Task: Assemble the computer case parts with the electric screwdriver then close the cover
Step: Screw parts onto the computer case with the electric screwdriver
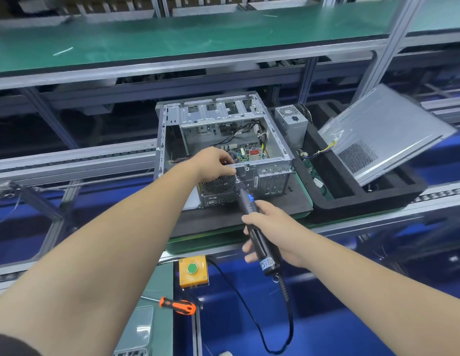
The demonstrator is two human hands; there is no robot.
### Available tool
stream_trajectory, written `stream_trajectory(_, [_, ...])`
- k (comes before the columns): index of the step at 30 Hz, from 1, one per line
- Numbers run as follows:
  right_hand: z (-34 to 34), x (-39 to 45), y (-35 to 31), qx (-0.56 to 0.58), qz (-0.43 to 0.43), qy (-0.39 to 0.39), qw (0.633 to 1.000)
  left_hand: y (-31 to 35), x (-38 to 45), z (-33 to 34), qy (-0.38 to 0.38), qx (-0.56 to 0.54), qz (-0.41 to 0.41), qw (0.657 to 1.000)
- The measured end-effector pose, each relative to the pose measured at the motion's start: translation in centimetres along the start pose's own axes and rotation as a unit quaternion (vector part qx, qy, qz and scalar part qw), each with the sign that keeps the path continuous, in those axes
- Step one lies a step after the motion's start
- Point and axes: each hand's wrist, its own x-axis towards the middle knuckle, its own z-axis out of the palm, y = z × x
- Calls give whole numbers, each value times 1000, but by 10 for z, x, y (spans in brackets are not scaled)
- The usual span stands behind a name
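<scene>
In the middle of the frame sits the computer case (223, 147). Its top is open, so wires and a green board show inside. It rests on a dark pad (249, 214).

The left hand (214, 164) reaches in from the lower left. Its fingers are curled down over the near top edge of the case and pressed close together. Whether they pinch something small there cannot be told.

The right hand (272, 232) comes in from the lower right. Its fingers wrap around the electric screwdriver (254, 222), a long black tool with a blue button near its front. The tool tilts up and to the left. Its thin tip touches the back of the case, just under the left hand's fingers. A black cord (288, 317) hangs from the tool's bottom end and loops down toward the lower edge of the frame.

To the right, the gray cover (388, 134) leans tilted on a black tray (331, 201). A small silver power box (291, 124) stands between the case and the cover.

Lower down, near the middle, is a yellow box with a green button (193, 271). Just below it lies an orange and black hand screwdriver (177, 305). A long green shelf (172, 42) runs across the top of the frame.
</scene>
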Motion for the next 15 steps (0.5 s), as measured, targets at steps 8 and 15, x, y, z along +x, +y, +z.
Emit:
stream_trajectory(8, [-2, -8, -2, -65, 3, -28, 997, -3, 0, 4, 17, -19, -13, 1000])
stream_trajectory(15, [7, -13, -6, -65, -6, -36, 997, -3, -1, 0, 20, -41, -40, 998])
